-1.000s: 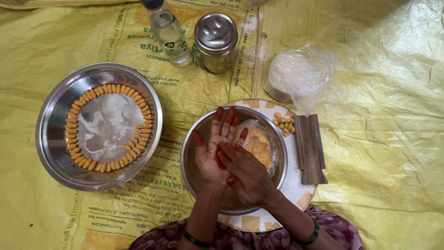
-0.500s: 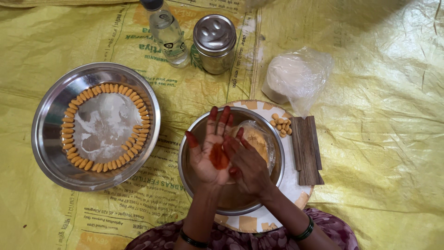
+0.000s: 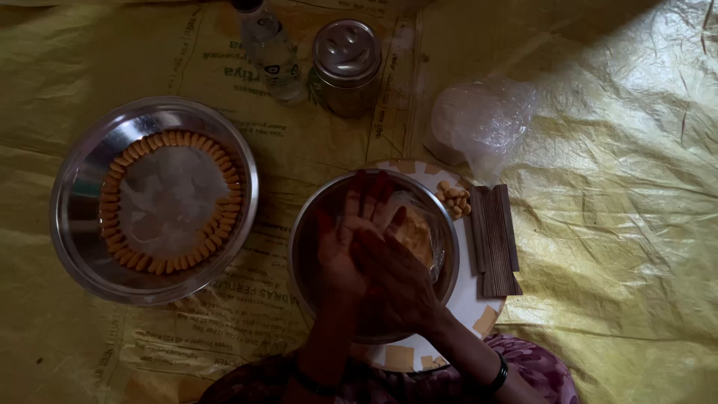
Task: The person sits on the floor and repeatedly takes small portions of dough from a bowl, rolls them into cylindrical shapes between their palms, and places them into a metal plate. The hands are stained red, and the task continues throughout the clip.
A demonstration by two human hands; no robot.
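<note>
Left hand (image 3: 345, 247) and right hand (image 3: 395, 278) pressed palm to palm above steel bowl (image 3: 307, 247). Dough (image 3: 416, 233) lies in bowl, just right of hands. Contents between palms: cannot tell.

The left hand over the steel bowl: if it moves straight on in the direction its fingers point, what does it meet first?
The left hand points away from the person, so it would probably first meet the far rim of the steel bowl, then the steel-lidded jar. Its height above the bowl is unclear, so it might pass over the rim.
</note>
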